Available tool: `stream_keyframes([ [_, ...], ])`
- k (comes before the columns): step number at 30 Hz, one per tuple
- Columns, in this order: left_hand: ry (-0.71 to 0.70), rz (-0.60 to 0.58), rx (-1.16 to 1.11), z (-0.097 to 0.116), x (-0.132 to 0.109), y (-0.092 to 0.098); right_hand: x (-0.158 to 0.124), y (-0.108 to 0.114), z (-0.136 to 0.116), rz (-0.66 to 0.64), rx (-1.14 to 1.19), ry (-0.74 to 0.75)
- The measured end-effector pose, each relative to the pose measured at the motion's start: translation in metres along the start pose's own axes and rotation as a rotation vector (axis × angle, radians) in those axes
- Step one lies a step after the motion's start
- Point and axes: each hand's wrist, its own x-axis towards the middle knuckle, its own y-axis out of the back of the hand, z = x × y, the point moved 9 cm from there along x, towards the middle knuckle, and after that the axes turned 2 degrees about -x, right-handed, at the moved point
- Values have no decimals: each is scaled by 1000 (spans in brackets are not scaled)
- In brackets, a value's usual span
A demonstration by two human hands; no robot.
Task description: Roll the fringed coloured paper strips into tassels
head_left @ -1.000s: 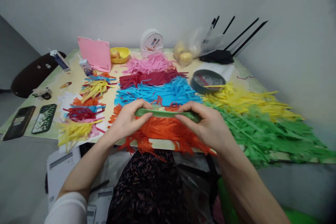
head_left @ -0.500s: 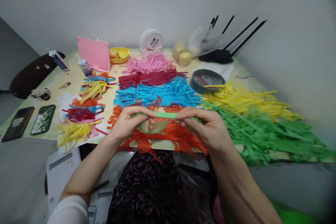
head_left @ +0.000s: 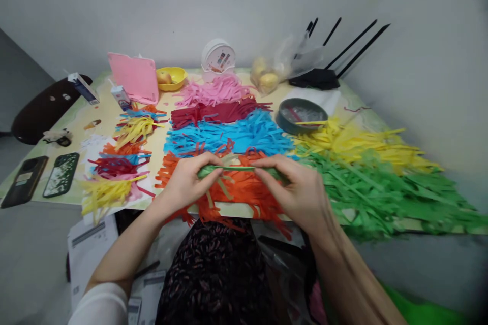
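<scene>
My left hand [head_left: 186, 183] and my right hand [head_left: 299, 190] pinch the two ends of a green paper strip [head_left: 238, 168], held level just above the orange paper strips [head_left: 244, 190] at the table's near edge. Both hands have their fingers closed on the strip. Behind the orange pile lie blue paper strips [head_left: 229, 137], dark red paper strips [head_left: 217, 111] and pink paper strips [head_left: 215, 92]. A large heap of green paper strips [head_left: 381, 190] spreads out right of my right hand, with yellow paper strips [head_left: 362, 144] behind it.
A grey round tin [head_left: 301, 114] sits past the blue strips. Mixed coloured strips [head_left: 114, 162] lie at the left, with two phones [head_left: 41, 177] near the left edge. At the back stand a pink tablet case [head_left: 133, 77], a yellow bowl [head_left: 171, 78], a white tub [head_left: 218, 56] and bagged fruit [head_left: 267, 78].
Both hands kept hold of the green strip and worked it between the fingers; it folded, then flattened into a thin line. The right hand shifted slightly left.
</scene>
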Motion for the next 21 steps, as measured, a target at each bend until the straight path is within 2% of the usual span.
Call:
stream_keyframes([
  [2,75,-18,-109,-6,-1,-3,0,-3,6,-21,48,-53],
  [5,205,-59,-491,-16,-4,-14,-1,-11,17,-76,287,-179],
  [8,242,-70,-721,-21,-7,-21,-3,-18,25,-78,508,-264],
  [16,296,-24,-972,-33,-5,-33,-3,-29,38,-69,725,-277],
  [19,317,12,-1024,-40,-7,-35,-2,-25,32,-52,690,-227],
  [21,289,-11,-983,-40,-9,-31,-2,-15,20,-35,572,-133],
])
